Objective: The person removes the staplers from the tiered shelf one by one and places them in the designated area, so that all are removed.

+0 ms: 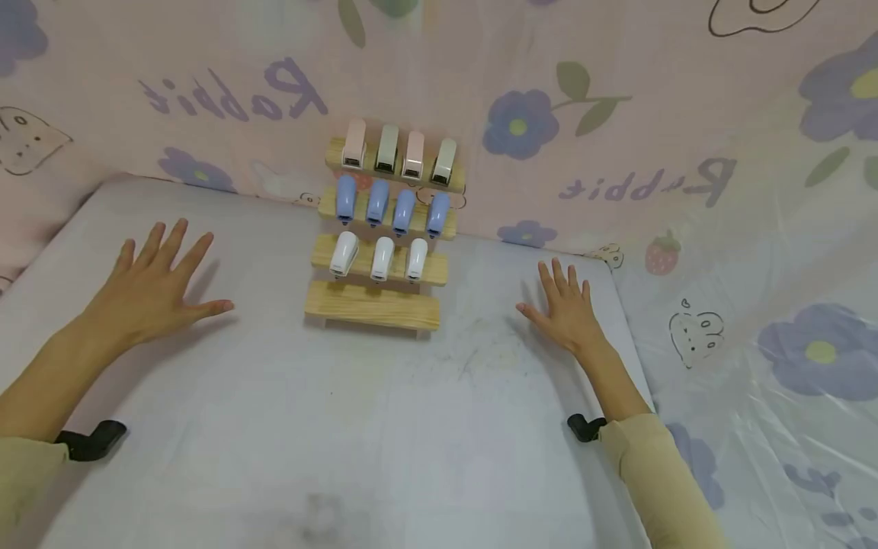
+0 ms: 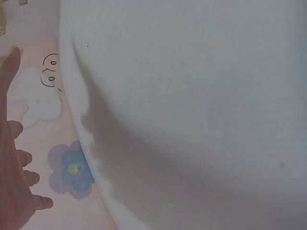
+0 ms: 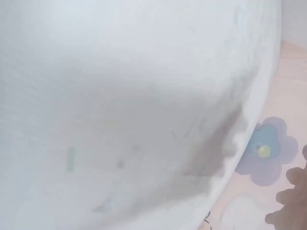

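Note:
A stepped wooden rack (image 1: 370, 305) stands at the back middle of the white table. Small staplers line its steps: three white staplers (image 1: 382, 258) low down, several blue staplers (image 1: 376, 202) above them, then pink staplers (image 1: 354, 143) alternating with pale green staplers (image 1: 387, 149) on top. Left of the rack my left hand (image 1: 154, 286) spreads its fingers over the table, holding nothing. My right hand (image 1: 568, 309), also spread and holding nothing, is to the right of the rack. Each wrist view catches only part of its hand at the edge, the left hand (image 2: 17, 182) and the right hand (image 3: 292, 206).
The white table (image 1: 384, 427) has grey smudges near its front and right of the rack. Behind and to the right hangs a pink patterned curtain (image 1: 425, 61) with flowers and lettering. A black wrist mount (image 1: 96, 441) shows at the left cuff, another wrist mount (image 1: 585, 428) at the right.

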The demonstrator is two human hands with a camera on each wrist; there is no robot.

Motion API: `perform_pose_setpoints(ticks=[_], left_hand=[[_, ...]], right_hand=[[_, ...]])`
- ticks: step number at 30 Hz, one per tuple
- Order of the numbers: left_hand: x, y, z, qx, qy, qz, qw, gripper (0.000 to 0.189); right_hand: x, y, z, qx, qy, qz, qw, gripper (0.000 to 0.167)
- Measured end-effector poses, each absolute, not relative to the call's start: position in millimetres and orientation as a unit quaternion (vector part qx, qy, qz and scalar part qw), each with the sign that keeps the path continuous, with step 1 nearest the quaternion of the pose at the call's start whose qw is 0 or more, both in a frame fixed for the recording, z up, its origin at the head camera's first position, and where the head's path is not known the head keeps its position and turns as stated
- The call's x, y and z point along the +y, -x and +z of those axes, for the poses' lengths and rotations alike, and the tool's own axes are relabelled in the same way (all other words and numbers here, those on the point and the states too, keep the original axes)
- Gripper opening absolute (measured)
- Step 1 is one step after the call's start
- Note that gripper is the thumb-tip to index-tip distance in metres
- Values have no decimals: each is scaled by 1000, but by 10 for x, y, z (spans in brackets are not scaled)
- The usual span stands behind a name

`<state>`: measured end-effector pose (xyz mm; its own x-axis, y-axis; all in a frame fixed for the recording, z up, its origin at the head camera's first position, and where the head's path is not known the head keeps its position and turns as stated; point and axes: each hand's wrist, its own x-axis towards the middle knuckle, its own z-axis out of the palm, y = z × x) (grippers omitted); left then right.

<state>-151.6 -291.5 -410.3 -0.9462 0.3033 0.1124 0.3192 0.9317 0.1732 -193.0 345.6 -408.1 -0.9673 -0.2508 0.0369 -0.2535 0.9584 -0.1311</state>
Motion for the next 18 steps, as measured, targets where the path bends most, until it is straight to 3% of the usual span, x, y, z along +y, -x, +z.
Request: perform_pose_setpoints(ticks=[11,18], left_hand=[[-2776,1569,-4022,-974,185,-123,39,107],[-2752,1589,-4104,-957,227,-164,70,108]], right_hand=[[3324,2063,-3834,-988,-144,53,34,98],[3220,2109,-3748,-983,-160,67,69,98]])
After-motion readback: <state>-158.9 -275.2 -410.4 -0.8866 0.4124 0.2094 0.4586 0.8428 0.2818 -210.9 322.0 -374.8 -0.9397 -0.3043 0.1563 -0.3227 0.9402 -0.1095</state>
